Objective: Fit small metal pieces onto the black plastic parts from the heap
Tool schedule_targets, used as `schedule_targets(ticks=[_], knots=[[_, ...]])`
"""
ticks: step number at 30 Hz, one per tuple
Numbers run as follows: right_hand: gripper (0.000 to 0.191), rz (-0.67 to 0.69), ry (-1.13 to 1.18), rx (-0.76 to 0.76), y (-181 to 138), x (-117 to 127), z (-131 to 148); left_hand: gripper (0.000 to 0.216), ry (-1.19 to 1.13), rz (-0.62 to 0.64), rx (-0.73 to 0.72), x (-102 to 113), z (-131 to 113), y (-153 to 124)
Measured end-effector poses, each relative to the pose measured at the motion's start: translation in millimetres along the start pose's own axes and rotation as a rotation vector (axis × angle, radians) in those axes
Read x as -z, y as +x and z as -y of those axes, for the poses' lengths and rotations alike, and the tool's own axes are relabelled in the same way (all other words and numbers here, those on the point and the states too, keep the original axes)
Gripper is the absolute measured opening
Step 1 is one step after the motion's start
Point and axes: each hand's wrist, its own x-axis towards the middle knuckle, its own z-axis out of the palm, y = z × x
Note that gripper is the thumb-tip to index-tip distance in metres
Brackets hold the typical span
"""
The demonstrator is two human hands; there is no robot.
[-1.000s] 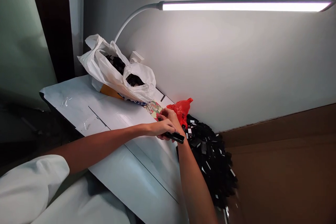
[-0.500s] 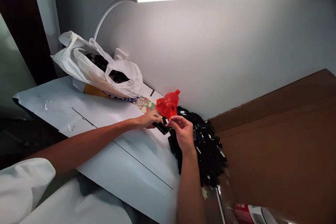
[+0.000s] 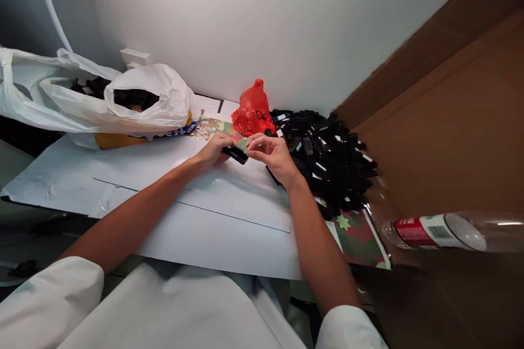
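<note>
Left hand (image 3: pixel 215 150): gripped the black piece (image 3: pixel 237 155).
Right hand (image 3: pixel 275 156): curled by the piece's end; its grip could not be told.
Black piece: was over the table (image 3: pixel 229 245), left of the pile (image 3: pixel 331 161).
Red bag (image 3: pixel 251 112): stood beside the pile.

The right hand (image 3: pixel 273 157) has drawn clear of the left hand (image 3: pixel 213 151).

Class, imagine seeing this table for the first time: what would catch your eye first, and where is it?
The bright red plastic bag would likely stand out first, near the wall just beyond the hands. Next come the big heap of black pieces to its right and, at far left, the bulky white plastic bag. In the middle, the left hand holds a black piece, with the right hand close to its end.
</note>
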Motion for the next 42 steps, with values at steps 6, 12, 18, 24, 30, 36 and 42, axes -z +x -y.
schedule_targets(ticks=[6,12,18,24,30,36,42], knots=[[0.026,0.255,-0.046,-0.011,-2,7,4,0.019,0.082,-0.009,0.003,-4,-3,-1],[0.028,0.282,-0.087,-0.022,-1,8,5,0.02,0.053,-0.031,0.041,-2,-7,-1],[0.047,0.118,-0.115,0.032,7,6,-4,0.022,0.024,-0.058,0.01,2,-10,4],[0.032,-0.077,-0.198,0.064,12,13,-12,0.042,0.086,0.055,-0.014,-2,-15,1],[0.026,-0.048,-0.233,0.067,9,18,-8,0.047,0.245,0.173,-0.017,-3,-16,-3],[0.025,-0.011,-0.237,0.094,7,14,-10,0.044,0.285,0.261,-0.017,-3,-18,-7],[0.022,0.004,-0.242,0.102,6,13,-9,0.044,0.37,0.283,0.033,-5,-21,-12]])
